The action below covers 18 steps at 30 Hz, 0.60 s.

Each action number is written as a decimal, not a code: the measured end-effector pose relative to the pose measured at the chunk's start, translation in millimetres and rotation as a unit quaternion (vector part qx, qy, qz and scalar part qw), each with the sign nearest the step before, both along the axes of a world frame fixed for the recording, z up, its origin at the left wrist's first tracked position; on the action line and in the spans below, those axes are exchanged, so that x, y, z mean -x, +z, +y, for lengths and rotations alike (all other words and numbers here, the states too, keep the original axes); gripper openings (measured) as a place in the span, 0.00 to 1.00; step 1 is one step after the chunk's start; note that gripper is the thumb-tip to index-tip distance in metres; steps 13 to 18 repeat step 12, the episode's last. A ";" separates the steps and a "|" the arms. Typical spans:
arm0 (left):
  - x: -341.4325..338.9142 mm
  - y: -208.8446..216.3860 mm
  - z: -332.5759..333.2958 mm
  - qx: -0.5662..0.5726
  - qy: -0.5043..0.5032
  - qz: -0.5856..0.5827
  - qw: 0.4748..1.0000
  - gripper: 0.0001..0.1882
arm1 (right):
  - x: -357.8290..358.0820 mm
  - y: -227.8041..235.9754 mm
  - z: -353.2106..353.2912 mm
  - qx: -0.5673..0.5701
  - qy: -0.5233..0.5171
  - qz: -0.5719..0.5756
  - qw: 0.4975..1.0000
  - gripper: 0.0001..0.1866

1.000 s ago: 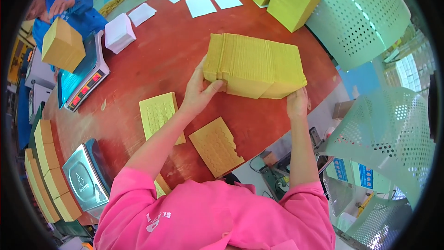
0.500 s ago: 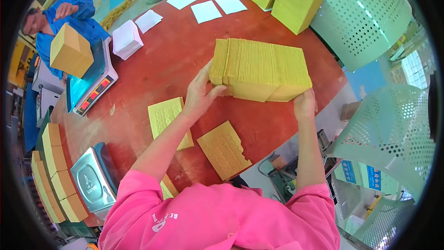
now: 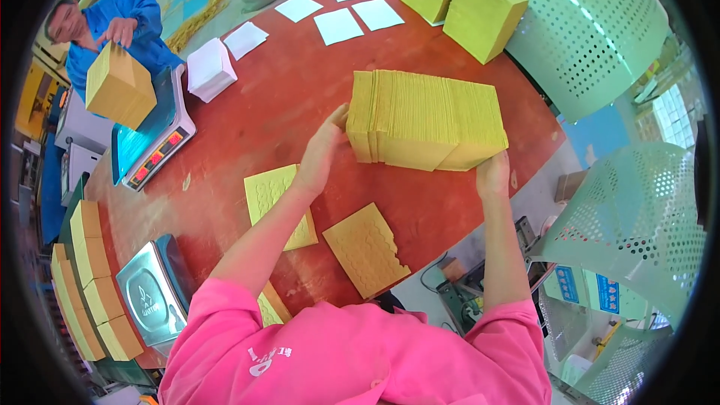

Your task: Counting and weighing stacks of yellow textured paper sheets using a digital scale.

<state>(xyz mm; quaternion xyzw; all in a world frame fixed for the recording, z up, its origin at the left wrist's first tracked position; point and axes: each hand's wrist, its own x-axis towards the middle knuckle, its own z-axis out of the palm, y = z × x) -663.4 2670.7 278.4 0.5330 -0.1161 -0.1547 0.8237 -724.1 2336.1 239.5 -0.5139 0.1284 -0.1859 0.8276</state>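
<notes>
A long block of yellow paper sheets (image 3: pixel 431 121), their edges showing as fine ridges, lies between my two hands over the red table. My left hand (image 3: pixel 324 148) presses against its left end, with the fingertips partly hidden behind it. The lower right corner rests in my right hand (image 3: pixel 493 174), whose fingers are mostly out of sight under and behind the paper. Closer to me, an embossed yellow sheet stack (image 3: pixel 271 193) sits partly under my left forearm. Right of it is a flat tan embossed sheet (image 3: pixel 366 250) with a ragged right edge.
Two tall yellow paper blocks (image 3: pixel 484 15) stand at the far right. White sheets (image 3: pixel 337 26) and a white stack (image 3: pixel 210 69) lie at the back. A co-worker (image 3: pixel 124 26) touches a paper block (image 3: pixel 120 86) on a scale (image 3: pixel 161 154). Another scale (image 3: pixel 152 292) is near left.
My left thumb has come off the front of the paper block, and that hand is flatter against its end. The co-worker's hand has come down onto the block on the scale.
</notes>
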 end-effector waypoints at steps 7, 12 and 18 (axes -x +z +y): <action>-10.4 -15.1 -41.3 -0.115 -0.002 0.057 0.992 0.36 | -18.0 5.1 23.6 -0.043 -0.026 0.076 0.996 0.26; -18.6 7.4 -47.8 -0.066 0.001 -0.092 0.994 0.31 | -14.1 22.7 -3.0 -0.055 0.079 -0.057 0.994 0.31; -18.6 7.4 -47.8 -0.066 0.001 -0.092 0.994 0.31 | -14.1 22.7 -3.0 -0.055 0.079 -0.057 0.994 0.31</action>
